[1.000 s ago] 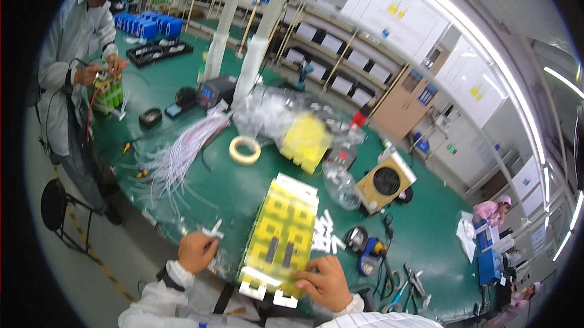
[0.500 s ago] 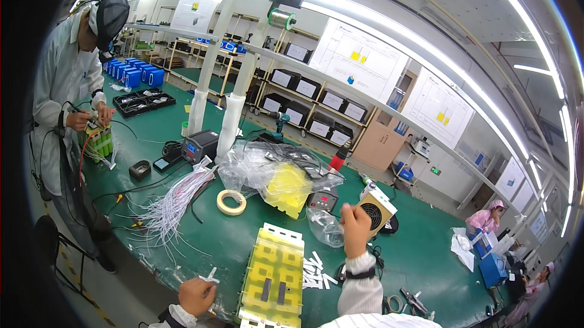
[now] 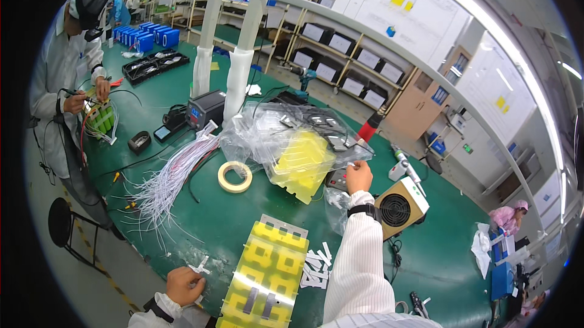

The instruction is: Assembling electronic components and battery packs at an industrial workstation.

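My right hand (image 3: 359,177) reaches forward, fingers closed, beside the clear plastic bag and a small grey control box (image 3: 336,181). A small whitish bit shows at its fingertips; what it is I cannot make out. My left hand (image 3: 184,285) rests curled on the green table at the near edge, close to some crossed white strips (image 3: 199,265); its fingertips are partly hidden. Between my arms lies a long yellow panel (image 3: 261,270) with a pale strip at its far end and two grey rectangular pads. Several short white strips (image 3: 315,267) lie right of it.
Beyond the panel are a masking tape roll (image 3: 235,177), a bundle of white wires (image 3: 176,173), a clear plastic bag (image 3: 255,139) and yellow sheets (image 3: 301,160). A beige fan unit (image 3: 398,206) stands right of my hand. A co-worker (image 3: 67,78) handles a green cell pack (image 3: 100,118) at left.
My right hand has gone from raised above the table to farther forward, beside the control box. My left hand stays near the crossed strips. The view has shifted.
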### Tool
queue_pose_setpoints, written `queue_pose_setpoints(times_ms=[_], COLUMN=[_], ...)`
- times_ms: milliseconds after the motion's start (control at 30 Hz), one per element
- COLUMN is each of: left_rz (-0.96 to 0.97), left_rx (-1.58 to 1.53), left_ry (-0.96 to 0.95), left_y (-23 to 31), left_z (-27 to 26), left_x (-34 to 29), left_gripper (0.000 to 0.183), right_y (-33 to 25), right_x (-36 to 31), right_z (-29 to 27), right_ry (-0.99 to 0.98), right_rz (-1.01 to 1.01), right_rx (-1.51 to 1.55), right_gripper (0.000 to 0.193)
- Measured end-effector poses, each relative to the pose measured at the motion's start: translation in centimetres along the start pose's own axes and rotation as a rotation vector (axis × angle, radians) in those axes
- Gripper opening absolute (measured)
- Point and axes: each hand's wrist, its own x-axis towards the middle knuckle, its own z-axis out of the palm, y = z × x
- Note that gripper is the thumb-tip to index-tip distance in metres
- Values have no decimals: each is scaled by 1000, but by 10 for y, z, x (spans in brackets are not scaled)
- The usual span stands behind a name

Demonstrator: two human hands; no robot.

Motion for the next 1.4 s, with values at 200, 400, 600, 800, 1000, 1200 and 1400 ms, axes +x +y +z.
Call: queue_pose_setpoints(times_ms=[200,400,600,800,1000,1200,1400], left_rz=[-432,-587,-1017,-1150,-995,-731,-539], left_rx=[-161,86,190,-4,-105,-304,-955], left_ry=[-35,25,83,76,173,234,74], left_y=[20,26,25,22,26,38,77], left_z=[-19,-77,-84,-68,-68,-84,-101], left_x=[-13,-126,-178,-188,-107,-32,42], left_gripper=[12,16,23,28,19,13,20], right_y=[12,25,22,10,-13,-115,-158], right_x=[47,94,104,98,101,24,-57], right_z=[54,89,104,98,39,-31,-92], right_ry=[-61,-306,-346,-112,-245,-832,-1260], right_rz=[-78,118,133,45,195,367,-74], right_rx=[-383,-439,-602,-488,862,1641,1446], right_gripper=[38,62,56,44,31,35,42])
